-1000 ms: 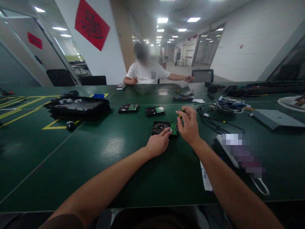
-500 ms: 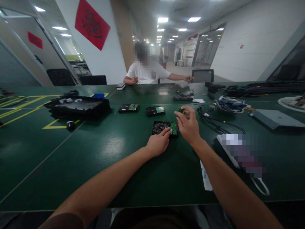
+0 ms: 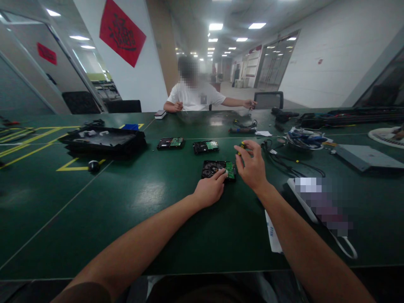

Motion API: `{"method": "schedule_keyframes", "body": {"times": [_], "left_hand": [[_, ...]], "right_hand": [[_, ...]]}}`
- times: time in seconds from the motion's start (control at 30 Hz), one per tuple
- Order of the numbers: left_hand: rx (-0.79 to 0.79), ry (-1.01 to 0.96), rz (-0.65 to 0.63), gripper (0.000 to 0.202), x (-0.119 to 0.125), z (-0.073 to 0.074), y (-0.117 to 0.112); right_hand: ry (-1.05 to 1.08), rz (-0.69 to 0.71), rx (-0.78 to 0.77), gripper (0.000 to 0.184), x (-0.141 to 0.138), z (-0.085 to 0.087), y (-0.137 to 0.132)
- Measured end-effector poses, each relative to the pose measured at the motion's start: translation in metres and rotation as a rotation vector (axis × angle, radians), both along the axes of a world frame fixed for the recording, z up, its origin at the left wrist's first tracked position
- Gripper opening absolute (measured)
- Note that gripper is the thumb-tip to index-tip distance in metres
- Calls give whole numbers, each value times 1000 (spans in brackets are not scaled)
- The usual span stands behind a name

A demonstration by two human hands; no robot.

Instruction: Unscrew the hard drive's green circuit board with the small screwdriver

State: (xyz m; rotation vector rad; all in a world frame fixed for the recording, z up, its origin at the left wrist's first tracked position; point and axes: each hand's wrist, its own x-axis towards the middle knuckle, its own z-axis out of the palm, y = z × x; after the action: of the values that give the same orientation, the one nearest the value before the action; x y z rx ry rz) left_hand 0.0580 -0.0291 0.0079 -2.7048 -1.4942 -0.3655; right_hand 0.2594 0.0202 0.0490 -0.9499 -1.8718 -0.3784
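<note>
A hard drive (image 3: 211, 167) with a green circuit board lies on the table in front of me. My left hand (image 3: 211, 189) reaches over its near edge, fingers together and their tips pressed on top by the board; the thumb is hidden. Just right of and above the drive, my right hand (image 3: 251, 165) is raised, with thumb and fingers closed around a small screwdriver (image 3: 241, 147) whose yellow-and-black handle shows; its blade cannot be made out. Two more hard drives lie beyond, one at the centre (image 3: 205, 146) and one further left (image 3: 170, 143).
Stacked black trays (image 3: 102, 141) and a small black round object (image 3: 94, 166) lie left. At right are black cables (image 3: 280, 160), a bowl of cables (image 3: 304, 138), a grey metal box (image 3: 368, 156) and a white-edged blurred device (image 3: 303, 198). A person (image 3: 195, 94) sits opposite.
My right hand has shifted slightly right and turned a little, showing more of the yellow handle. The left hand and the hard drive have stayed in place.
</note>
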Motion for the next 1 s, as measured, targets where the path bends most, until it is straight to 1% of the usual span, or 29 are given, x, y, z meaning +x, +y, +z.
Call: {"method": "schedule_keyframes", "body": {"times": [0.1,0.23,0.4,0.47,0.53,0.6,0.67,0.73,0.8,0.9,1.0], "left_hand": [[-5,7,3,54,0,0,0],[-5,12,-6,54,-1,1,0],[-14,15,8,54,-1,1,0],[-17,17,12,54,-1,0,0],[-18,17,8,54,-1,0,1],[-16,16,2,54,-1,0,1],[-8,13,-2,54,-1,-1,1],[-4,13,-3,54,-1,0,1],[-7,16,4,54,0,0,1],[-13,16,14,54,0,0,0],[-13,15,8,53,-1,1,0]], "right_hand": [[28,-15,21,34,0,1,0],[70,8,44,33,-1,2,-1],[61,-2,27,44,0,1,-2],[83,-22,31,51,-1,1,-2],[117,-23,37,53,-1,3,-1],[146,-1,35,49,-3,5,-1],[175,31,18,42,-5,9,0],[240,68,-33,33,-7,12,0],[348,123,-135,27,-10,15,1],[546,249,-288,28,-14,17,3],[709,370,-363,31,-15,16,8]]}}
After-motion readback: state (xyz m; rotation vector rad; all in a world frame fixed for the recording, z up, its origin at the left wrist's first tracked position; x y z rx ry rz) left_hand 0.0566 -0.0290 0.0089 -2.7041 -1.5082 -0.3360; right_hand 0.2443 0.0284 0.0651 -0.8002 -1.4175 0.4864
